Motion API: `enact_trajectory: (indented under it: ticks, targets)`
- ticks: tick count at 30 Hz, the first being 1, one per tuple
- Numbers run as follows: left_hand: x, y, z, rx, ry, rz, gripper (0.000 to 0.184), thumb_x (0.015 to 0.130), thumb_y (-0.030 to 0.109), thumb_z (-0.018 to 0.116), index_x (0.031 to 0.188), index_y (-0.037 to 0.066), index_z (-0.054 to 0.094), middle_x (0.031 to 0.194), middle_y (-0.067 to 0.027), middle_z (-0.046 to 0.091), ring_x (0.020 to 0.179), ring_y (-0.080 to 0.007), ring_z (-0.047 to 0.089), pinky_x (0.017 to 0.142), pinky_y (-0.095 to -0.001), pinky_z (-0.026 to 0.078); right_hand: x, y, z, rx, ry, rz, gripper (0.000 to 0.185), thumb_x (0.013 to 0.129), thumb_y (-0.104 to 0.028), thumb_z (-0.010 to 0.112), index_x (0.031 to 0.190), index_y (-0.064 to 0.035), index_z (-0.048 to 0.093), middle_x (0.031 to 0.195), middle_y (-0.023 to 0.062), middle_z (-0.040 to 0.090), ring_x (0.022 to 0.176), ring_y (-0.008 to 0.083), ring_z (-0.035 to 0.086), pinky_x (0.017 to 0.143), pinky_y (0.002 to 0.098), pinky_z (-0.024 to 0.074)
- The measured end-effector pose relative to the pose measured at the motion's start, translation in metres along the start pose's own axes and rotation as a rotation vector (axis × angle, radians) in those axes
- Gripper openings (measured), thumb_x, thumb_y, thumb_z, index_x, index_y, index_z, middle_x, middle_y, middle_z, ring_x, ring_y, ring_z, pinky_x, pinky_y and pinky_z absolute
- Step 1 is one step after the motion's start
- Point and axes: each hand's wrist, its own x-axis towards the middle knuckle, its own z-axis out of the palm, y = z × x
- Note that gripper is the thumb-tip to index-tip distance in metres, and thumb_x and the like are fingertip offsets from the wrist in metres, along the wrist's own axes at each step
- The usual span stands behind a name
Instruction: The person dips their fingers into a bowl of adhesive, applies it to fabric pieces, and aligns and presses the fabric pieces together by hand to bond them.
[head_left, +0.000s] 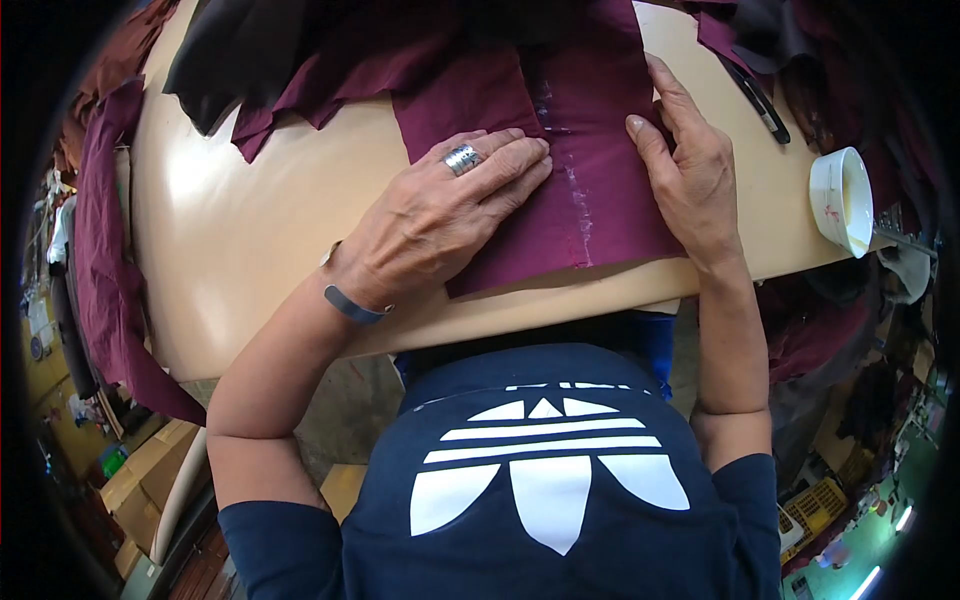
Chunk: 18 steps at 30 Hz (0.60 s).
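Note:
A maroon sheet of cloth or thin leather [625,205] lies over the front edge of the table, with a whitish, shiny streak [580,200] running down it. The edge of another maroon layer meets it near the streak. My left hand [440,205], wearing a silver ring [462,159], rests flat on the maroon material, its fingers stretched out and fingertips close to the streak. At the sheet's right edge is my right hand [695,165]. Its thumb lies over the material, apart from the outstretched index finger; the other fingers are partly hidden.
A white bowl [830,205] with yellowish contents stands at the table's right edge. A dark pen-like tool [765,105] lies behind it. More maroon and dark pieces [235,60] cover the back of the beige table [230,230]. Maroon material [100,240] hangs over its left side.

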Motion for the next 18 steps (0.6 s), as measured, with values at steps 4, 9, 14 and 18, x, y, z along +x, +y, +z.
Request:
enact_trajectory:
  ticks: [4,9,14,18]
  targets:
    - [-0.002,-0.001,-0.002,-0.023,0.007,0.032,0.046,0.073,0.003,0.050,0.118,0.010,0.056,0.125,-0.0093,0.050,0.113,-0.0284,0.050,0.094,-0.0377,0.044,0.000,0.000,0.000,0.033,-0.027,0.042,0.045,0.082,-0.003,0.060,0.126,0.0001,0.048,0.079,0.0087,0.057,0.069,0.0100,0.049,0.069,0.0220,0.0438]
    - [0.001,-0.001,-0.007,-0.004,-0.010,0.082,0.046,0.072,0.002,0.051,0.117,0.010,0.056,0.125,-0.0071,0.050,0.105,-0.0262,0.054,0.089,-0.0340,0.047,0.000,0.002,0.003,0.049,0.026,-0.071,0.044,0.083,-0.003,0.059,0.124,0.0032,0.047,0.081,0.0101,0.058,0.072,0.0103,0.051,0.071,0.0218,0.0441]
    - [0.009,-0.012,0.002,0.052,0.069,-0.017,0.043,0.073,-0.003,0.049,0.114,0.007,0.058,0.120,-0.0068,0.054,0.103,-0.0238,0.055,0.084,-0.0302,0.048,0.000,0.006,0.004,-0.017,0.053,-0.122,0.043,0.083,-0.004,0.060,0.124,0.0031,0.048,0.077,0.0093,0.057,0.064,0.0098,0.047,0.063,0.0221,0.0431]
    - [0.008,-0.018,0.000,-0.006,0.068,0.061,0.045,0.073,-0.004,0.050,0.115,0.008,0.058,0.119,-0.0072,0.054,0.104,-0.0251,0.054,0.084,-0.0314,0.048,0.001,0.005,0.003,-0.047,0.049,-0.135,0.044,0.081,-0.004,0.061,0.123,0.0035,0.048,0.072,0.0092,0.055,0.057,0.0096,0.042,0.057,0.0224,0.0407]
